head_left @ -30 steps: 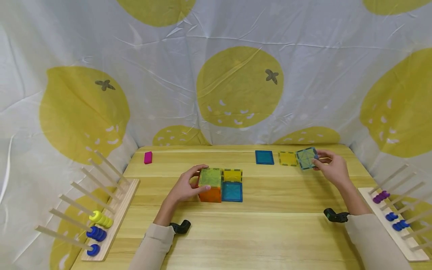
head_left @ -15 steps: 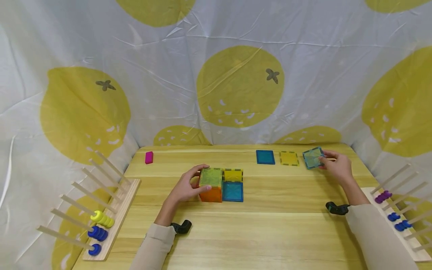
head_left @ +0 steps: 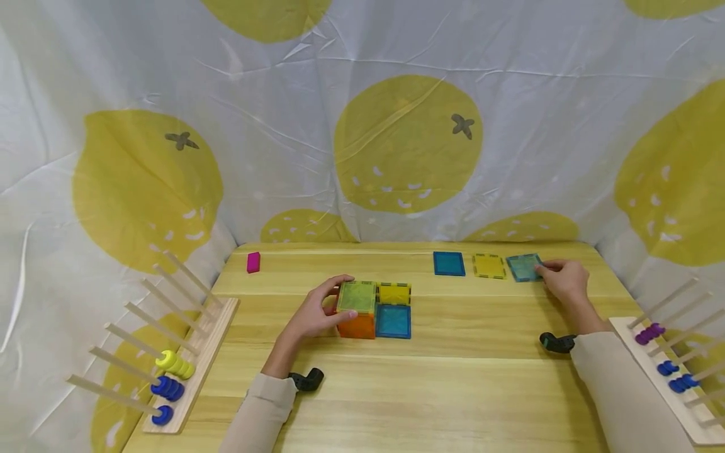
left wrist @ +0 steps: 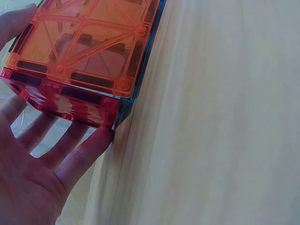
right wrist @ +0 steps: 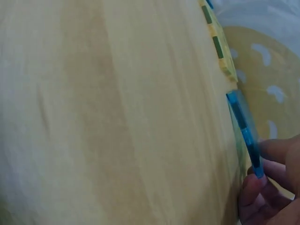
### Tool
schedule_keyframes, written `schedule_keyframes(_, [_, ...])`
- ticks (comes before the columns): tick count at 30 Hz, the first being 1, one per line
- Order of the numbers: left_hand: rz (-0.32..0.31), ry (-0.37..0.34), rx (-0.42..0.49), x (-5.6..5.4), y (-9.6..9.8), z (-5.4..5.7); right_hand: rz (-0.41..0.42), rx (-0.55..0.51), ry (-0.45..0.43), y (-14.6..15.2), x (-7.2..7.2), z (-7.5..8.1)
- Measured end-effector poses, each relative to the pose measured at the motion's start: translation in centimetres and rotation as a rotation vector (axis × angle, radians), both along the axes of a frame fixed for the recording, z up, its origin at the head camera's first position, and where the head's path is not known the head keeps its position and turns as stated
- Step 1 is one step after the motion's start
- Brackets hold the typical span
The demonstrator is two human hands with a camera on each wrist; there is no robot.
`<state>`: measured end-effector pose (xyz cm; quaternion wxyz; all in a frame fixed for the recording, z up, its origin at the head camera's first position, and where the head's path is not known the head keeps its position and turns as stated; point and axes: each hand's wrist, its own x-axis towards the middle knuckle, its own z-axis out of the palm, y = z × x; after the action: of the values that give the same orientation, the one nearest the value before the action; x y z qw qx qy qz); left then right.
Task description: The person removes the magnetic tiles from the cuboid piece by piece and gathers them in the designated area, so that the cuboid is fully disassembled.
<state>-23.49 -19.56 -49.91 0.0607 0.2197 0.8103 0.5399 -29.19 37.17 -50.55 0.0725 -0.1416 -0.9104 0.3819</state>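
In the head view my left hand (head_left: 311, 313) grips a small cube of magnetic tiles (head_left: 358, 298), thumb at its front and fingers behind. Its top looks yellow-green and its front orange; the left wrist view shows a red side (left wrist: 61, 101) facing the palm. Against the cube's right side lie a flat blue tile (head_left: 393, 321) and a yellow tile (head_left: 394, 294) behind it. At the back right, my right hand (head_left: 566, 281) pinches a translucent light-blue magnetic tile (head_left: 522, 267) by its right edge, close over the table beside a yellow tile (head_left: 489, 266).
A dark-blue tile (head_left: 449, 263) lies left of that yellow one. A pink block (head_left: 253, 262) sits at the back left. Wooden peg racks with coloured rings stand at the left (head_left: 212, 352) and right (head_left: 651, 371). A lemon-print cloth (head_left: 272, 151) hangs behind the table.
My right hand has carried the light-blue tile rightward, away from the yellow tile, and lowered it until it lies nearly flat. The left hand stays on the cube.
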Motion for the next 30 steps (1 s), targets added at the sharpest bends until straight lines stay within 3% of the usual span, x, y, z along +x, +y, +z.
schedule_keyframes(14, [-0.017, -0.003, 0.006, 0.2, 0.5, 0.0, -0.009, 0.085, -0.043, 0.5, 0.9, 0.1])
schedule_keyframes(20, [-0.003, -0.007, -0.006, 0.2, 0.4, 0.0, 0.011, 0.051, 0.013, 0.3, 1.1, 0.0])
schedule_keyframes(25, [0.005, -0.007, -0.002, 0.2, 0.2, 0.1, 0.071, 0.024, 0.072, -1.0, 1.6, 0.1])
schedule_keyframes(30, [0.001, -0.003, -0.009, 0.2, 0.0, 0.3, 0.195, 0.018, 0.112, -2.7, 2.7, 0.6])
